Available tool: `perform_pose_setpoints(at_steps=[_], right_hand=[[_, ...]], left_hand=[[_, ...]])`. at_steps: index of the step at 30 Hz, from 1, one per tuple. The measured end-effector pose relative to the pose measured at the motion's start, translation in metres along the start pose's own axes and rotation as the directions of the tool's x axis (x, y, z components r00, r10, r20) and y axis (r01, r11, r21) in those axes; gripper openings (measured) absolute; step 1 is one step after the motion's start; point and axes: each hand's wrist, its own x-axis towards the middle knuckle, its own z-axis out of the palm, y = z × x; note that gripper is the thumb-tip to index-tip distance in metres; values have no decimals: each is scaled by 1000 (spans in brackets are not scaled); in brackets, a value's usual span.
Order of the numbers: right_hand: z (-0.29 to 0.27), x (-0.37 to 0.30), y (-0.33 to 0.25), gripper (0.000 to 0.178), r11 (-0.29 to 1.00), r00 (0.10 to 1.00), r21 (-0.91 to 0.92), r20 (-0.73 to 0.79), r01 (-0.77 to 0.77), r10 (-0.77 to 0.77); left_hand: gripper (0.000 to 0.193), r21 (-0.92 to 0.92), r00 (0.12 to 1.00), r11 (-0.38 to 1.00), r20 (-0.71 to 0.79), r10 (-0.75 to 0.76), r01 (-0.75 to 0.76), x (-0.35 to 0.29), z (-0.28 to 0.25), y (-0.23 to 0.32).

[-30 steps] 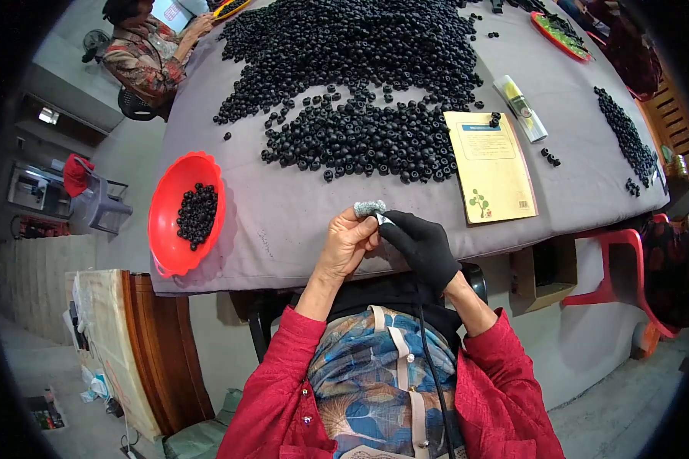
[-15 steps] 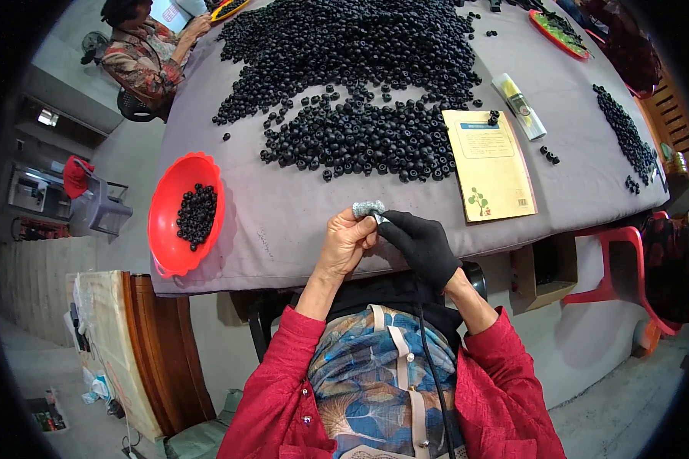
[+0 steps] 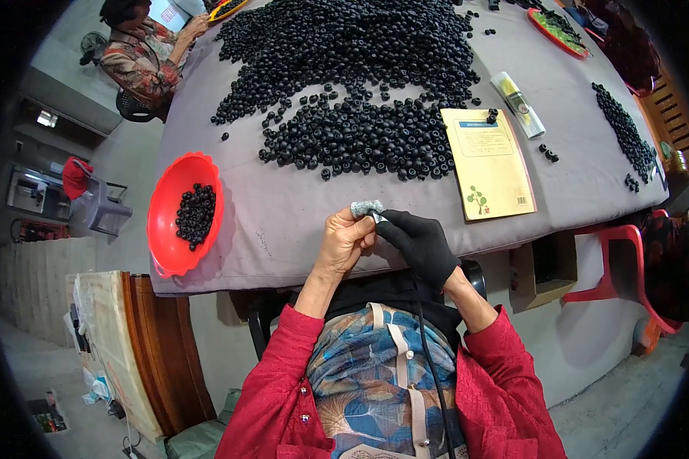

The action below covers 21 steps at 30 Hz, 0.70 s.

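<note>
My bare left hand [image 3: 340,243] is closed in a pinch just off the near edge of the piled black parts. A grey-white speckled wrap [image 3: 366,206] covers the end of its index finger. My right hand [image 3: 422,246], in a black glove, meets it fingertip to fingertip and grips a small pale flat piece [image 3: 378,218]. Whatever the left fingers pinch is hidden between the hands. Beyond them lies a large heap of small round black ring-like pieces [image 3: 360,138], many with a hole in the middle.
A red scalloped bowl [image 3: 158,222] holding black pieces stands at the left table edge. Right of the heap are a yellow booklet [image 3: 497,180] and a white-and-yellow packet [image 3: 517,104]. More black pieces [image 3: 624,126] line the right side. A seated person [image 3: 142,65] works at far left.
Both hands stay together in nearly the same pose. The whole view has shifted very slightly; nothing has plainly been picked up or let go.
</note>
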Motion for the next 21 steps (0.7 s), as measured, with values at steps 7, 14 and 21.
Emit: perform_pose_setpoints(at_steps=[7, 14, 21], right_hand=[[0, 0, 3, 29, 998, 998, 5, -6, 69, -69], [1, 0, -3, 29, 1000, 1000, 22, -8, -22, 22], [-1, 1, -4, 29, 1000, 1000, -10, 16, -17, 17]], left_hand=[[11, 51, 1000, 998, 2, 28, -28, 1, -1, -2], [12, 51, 1000, 998, -1, 29, -29, 0, -2, -2], [12, 45, 1000, 999, -7, 20, -20, 0, 0, -1]])
